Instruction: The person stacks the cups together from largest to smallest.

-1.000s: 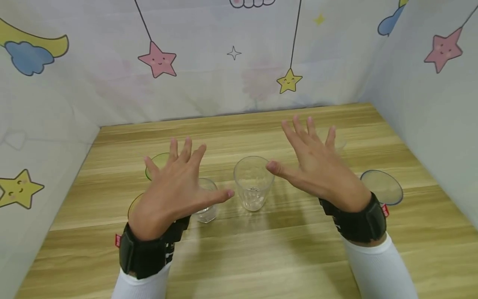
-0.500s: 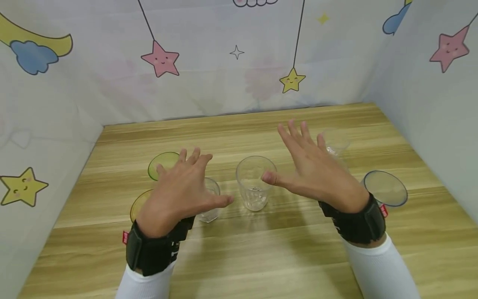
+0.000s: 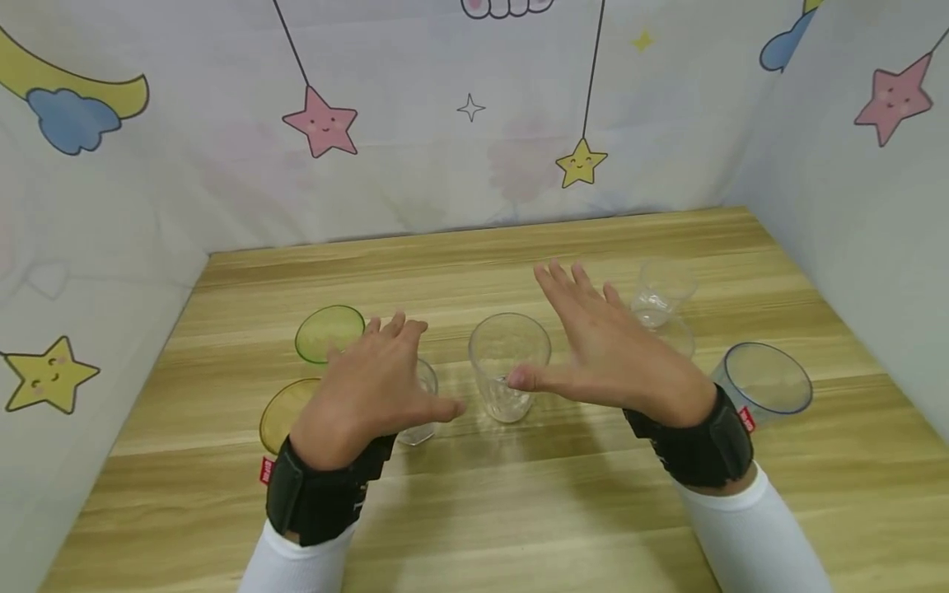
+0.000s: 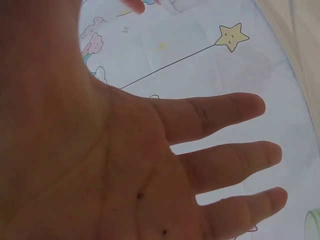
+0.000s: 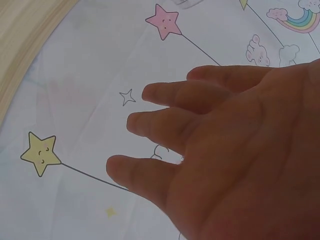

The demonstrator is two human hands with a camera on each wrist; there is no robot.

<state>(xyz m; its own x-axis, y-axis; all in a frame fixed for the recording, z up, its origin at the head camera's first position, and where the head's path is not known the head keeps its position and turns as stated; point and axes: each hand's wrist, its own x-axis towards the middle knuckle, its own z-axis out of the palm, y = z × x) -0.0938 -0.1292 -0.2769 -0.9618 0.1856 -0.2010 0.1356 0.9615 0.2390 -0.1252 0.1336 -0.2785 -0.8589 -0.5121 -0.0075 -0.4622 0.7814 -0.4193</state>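
Note:
My left hand (image 3: 371, 389) hovers above the table with fingers spread and thumb pointing right, holding nothing. Beneath it, a small clear glass (image 3: 426, 380) is partly hidden. A taller clear glass (image 3: 504, 338) stands upright between the hands. My right hand (image 3: 608, 354) is raised just right of it, thumb overlapping its rim in the head view, fingers extended and holding nothing. In the left wrist view the left palm (image 4: 120, 165) faces the camera with fingers apart. The right wrist view shows the right palm (image 5: 240, 150) and its outstretched fingers.
Left of the left hand are a green-rimmed glass (image 3: 326, 333) and an amber glass (image 3: 285, 412). To the right stand a blue-rimmed glass (image 3: 767, 379) and two clear glasses, one a small clear glass (image 3: 663, 288). A printed cloth wall (image 3: 415, 181) encloses the wooden table (image 3: 489, 527).
Both hands have sunk slightly; the left has moved right and the right a little left. More of the glasses at the left and back right now shows. Nothing was taken hold of.

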